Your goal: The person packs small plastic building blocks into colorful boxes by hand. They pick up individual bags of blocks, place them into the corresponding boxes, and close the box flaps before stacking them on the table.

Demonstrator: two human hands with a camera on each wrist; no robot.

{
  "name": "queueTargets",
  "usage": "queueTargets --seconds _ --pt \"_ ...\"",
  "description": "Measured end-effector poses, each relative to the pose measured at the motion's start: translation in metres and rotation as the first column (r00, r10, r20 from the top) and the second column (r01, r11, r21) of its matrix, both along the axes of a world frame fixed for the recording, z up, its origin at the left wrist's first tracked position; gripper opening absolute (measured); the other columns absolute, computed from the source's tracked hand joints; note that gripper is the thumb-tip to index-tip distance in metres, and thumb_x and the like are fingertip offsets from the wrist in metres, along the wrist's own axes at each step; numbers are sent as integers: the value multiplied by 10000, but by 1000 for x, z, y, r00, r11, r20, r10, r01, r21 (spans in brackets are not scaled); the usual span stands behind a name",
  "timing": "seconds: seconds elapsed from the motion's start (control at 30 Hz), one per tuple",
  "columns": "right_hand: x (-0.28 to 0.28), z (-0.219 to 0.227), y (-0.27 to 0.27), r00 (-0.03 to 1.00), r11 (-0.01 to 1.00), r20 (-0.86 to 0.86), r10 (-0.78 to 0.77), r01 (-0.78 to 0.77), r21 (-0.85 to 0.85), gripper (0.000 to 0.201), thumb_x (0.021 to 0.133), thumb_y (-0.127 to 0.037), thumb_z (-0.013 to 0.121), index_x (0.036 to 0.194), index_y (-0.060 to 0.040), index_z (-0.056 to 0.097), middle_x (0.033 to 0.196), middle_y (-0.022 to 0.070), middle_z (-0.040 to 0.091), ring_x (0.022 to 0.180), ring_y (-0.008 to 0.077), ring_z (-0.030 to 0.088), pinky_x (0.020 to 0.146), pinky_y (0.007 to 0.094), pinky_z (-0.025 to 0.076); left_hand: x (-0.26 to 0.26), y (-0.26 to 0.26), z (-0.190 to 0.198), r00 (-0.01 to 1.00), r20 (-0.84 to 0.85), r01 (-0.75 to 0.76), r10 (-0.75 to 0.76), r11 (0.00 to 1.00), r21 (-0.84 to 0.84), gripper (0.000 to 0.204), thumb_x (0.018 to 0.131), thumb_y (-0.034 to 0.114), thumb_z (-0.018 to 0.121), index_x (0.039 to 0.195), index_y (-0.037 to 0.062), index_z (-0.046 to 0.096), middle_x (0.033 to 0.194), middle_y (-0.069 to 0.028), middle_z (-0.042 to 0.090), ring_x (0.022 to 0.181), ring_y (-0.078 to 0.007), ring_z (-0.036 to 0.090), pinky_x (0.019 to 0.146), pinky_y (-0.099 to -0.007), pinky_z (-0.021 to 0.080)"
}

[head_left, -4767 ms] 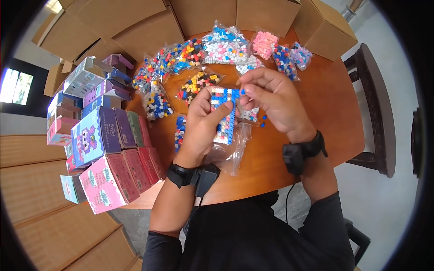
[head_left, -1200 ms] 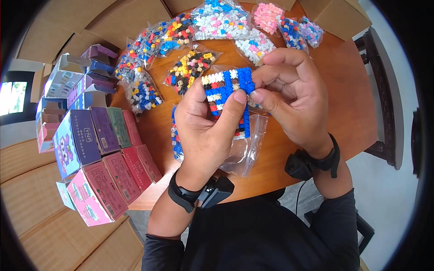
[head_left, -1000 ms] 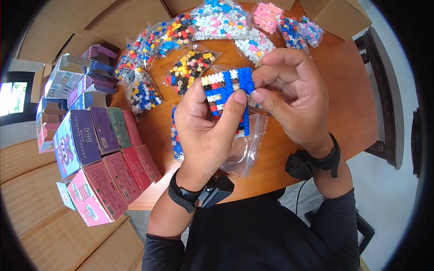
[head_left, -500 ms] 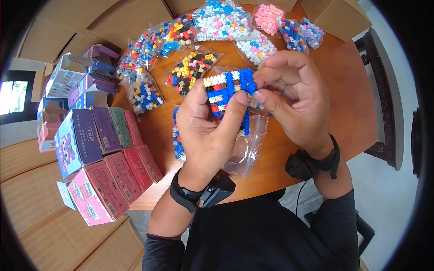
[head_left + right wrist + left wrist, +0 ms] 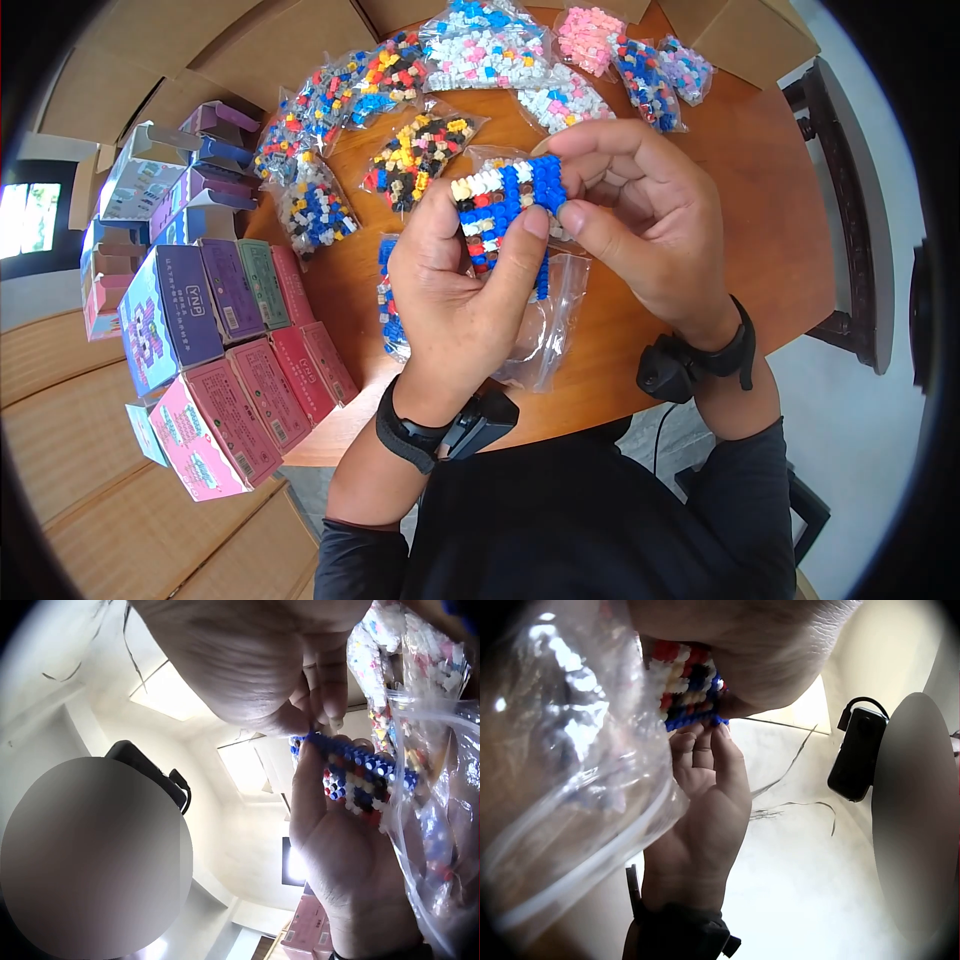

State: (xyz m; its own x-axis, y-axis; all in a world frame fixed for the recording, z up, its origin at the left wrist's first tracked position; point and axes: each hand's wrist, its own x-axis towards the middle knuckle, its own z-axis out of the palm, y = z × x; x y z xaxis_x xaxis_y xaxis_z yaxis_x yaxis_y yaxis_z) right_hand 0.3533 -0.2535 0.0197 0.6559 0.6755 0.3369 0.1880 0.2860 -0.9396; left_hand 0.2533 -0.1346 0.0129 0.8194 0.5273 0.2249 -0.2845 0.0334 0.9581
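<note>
A panel of small interlocked blocks, blue, white, red and brown, is held tilted above the table in the head view. My left hand grips it from the left and below, thumb across its face. At the panel's upper right corner, my right hand pinches the blue edge between thumb and index finger, the other fingers curled. In the left wrist view the right hand touches the blue edge of the panel. The right wrist view shows the panel between both hands, its blue edge uppermost.
Bags of mixed blocks lie in an arc across the wooden table. An open clear bag lies beneath the hands. Stacked small boxes stand at the left, and cardboard boxes line the back.
Since the earliest frame, the panel and both hands have come closer to the camera, and the right fingers have met the panel's corner. Over the last half second, the right index finger has lowered slightly.
</note>
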Motion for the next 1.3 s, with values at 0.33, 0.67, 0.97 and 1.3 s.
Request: queueTargets --seconds 0.33,0.67,0.97,1.3 --pt "0 1 -2 999 999 -41 3 -5 -36 285 815 37 617 1098 5 617 900 32 641 833 67 596 737 209 500 0 -3 1 1000 15 -9 9 1000 -7 166 859 35 657 986 0 556 861 -6 601 743 -14 516 628 -178 428" --pt "4 4 -4 969 993 -220 111 -114 0 283 832 7 649 1106 21 582 894 47 633 833 82 604 740 216 518 -2 0 4 999 -19 38 -39 998 -53 169 860 27 653 1002 -2 565 889 -22 628 763 -26 542 653 -188 447" --pt "2 2 -3 984 998 -163 67 -68 -3 241 835 9 655 1070 17 599 933 68 659 877 95 622 772 228 527 -1 1 5 999 22 39 -37 994 -106 187 865 40 654 1026 -12 575 895 -28 639 772 -34 562 670 -195 465" --pt "0 -2 -4 994 999 109 32 -34 12 377 836 46 620 1191 40 494 934 104 634 892 125 610 814 266 503 -3 -1 7 999 32 30 -27 993 -114 207 857 29 660 1040 -15 574 910 -31 640 793 -40 568 700 -201 469"
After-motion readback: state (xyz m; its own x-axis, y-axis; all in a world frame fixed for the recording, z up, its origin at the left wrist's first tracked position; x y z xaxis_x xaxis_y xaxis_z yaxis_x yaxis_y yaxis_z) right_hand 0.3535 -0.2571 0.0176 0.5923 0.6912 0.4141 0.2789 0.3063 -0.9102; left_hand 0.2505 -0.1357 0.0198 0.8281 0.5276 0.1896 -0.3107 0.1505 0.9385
